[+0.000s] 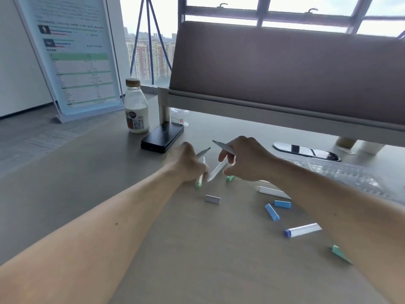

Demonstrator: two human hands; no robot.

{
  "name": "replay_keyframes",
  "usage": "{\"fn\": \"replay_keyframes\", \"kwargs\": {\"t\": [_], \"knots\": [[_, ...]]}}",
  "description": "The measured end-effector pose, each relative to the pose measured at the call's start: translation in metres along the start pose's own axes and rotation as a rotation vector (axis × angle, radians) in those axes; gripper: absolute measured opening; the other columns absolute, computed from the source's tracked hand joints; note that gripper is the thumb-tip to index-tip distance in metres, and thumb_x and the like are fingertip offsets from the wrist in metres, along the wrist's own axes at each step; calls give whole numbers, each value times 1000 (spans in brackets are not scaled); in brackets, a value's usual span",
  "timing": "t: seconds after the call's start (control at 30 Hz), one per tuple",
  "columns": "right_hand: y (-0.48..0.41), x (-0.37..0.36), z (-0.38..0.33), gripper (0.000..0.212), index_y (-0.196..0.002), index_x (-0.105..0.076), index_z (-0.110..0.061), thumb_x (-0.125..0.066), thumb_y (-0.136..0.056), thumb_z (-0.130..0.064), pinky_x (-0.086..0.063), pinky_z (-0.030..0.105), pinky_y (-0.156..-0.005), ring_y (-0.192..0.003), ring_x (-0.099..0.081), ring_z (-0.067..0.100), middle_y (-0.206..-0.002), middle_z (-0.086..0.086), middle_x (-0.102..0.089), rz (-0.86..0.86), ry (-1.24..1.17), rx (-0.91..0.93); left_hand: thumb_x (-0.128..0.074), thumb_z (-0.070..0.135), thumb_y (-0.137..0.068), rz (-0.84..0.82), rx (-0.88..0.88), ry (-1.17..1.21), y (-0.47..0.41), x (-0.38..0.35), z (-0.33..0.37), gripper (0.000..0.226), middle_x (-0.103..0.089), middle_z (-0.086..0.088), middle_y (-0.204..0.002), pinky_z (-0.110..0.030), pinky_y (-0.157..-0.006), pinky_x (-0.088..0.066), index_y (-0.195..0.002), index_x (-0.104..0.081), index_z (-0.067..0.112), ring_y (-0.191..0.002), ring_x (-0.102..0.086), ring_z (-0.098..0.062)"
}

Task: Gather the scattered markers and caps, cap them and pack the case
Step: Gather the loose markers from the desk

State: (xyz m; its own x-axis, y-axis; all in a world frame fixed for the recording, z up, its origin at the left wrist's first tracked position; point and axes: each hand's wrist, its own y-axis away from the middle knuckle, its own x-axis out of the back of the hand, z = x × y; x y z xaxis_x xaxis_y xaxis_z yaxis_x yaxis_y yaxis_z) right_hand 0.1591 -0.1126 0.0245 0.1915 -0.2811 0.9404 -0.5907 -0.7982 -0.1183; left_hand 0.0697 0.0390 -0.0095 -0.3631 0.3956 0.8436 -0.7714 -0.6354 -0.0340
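Left hand is closed round two markers: a dark-tipped uncapped marker projecting toward 1 o'clock and a white marker with mint-green end projecting toward 6 o'clock. Right hand pinches a grey-tipped uncapped marker, tip toward 10 o'clock, with thumb and forefinger curled beneath it. Proceeding outward across the grey-beige laminate desk: a mint-green wedge-shaped cap lies nearest, just beside the right forearm. Next comes a white marker with dark blue cap, long axis 8-to-2 o'clock. Then come a light blue plastic cap and a second light blue cap, close together. After them lie a pale grey rectangular cap and a bare white marker barrel partly hidden by the right forearm, then a small mint-green cap at 6 o'clock of the right hand. Critical relation: a loose white marker lies between the two hands, long axis 7-to-1 o'clock. Its near end sits just beside the left hand, at 4 o'clock of that hand; its far end runs under the curled thumb and forefinger of the right hand. Contact there cannot be determined. Judged from this layout, the right hand is the better placed to take it, closing across the barrel rather than along it. Farther out, at 3 o'clock of the right hand, the clear moulded plastic case lies behind the right forearm. Beyond, at 11 o'clock, are a black slab-shaped device and a white milk bottle with gold lid.
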Motion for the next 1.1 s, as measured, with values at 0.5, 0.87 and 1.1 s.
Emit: {"fn": "replay_keyframes", "kwargs": {"t": [0.5, 0.87, 1.1], "knots": [[-28, -23, -1, 10, -84, -65, -26, -69, -85, -17, -50, 29, -71, -82, -63, 23, -92, 1, -67, -70, 145, 55, -46, 38, -108, 288, -155, 621, 32, -7, -39, 36, -52, 10, -62, -34, -58, -35, -76, -50, 22, -60, -50, -15], [-37, -39, -13, 19, -116, -50, -9, -50, -105, -24, -43, 34, -66, -82, -58, 29, -107, 15, -65, 80, 32, 55, -57, 38, -105, 248, -240, 864, 34, -8, -47, 47, -42, 7, -53, -36, -56, -35, -66, -39, 20, -50, -42, -16], [55, 0, -24, 15, -92, -54, -10, -49, -104, -17, -34, 16, -48, -54, -44, 3, -72, -3, -52, 422, -626, -82, -67, 38, -99, 141, -233, 874, 31, -7, -48, 61, -51, -5, -49, -27, -56, -38, -45, -49, 18, -50, -48, -18]]}}
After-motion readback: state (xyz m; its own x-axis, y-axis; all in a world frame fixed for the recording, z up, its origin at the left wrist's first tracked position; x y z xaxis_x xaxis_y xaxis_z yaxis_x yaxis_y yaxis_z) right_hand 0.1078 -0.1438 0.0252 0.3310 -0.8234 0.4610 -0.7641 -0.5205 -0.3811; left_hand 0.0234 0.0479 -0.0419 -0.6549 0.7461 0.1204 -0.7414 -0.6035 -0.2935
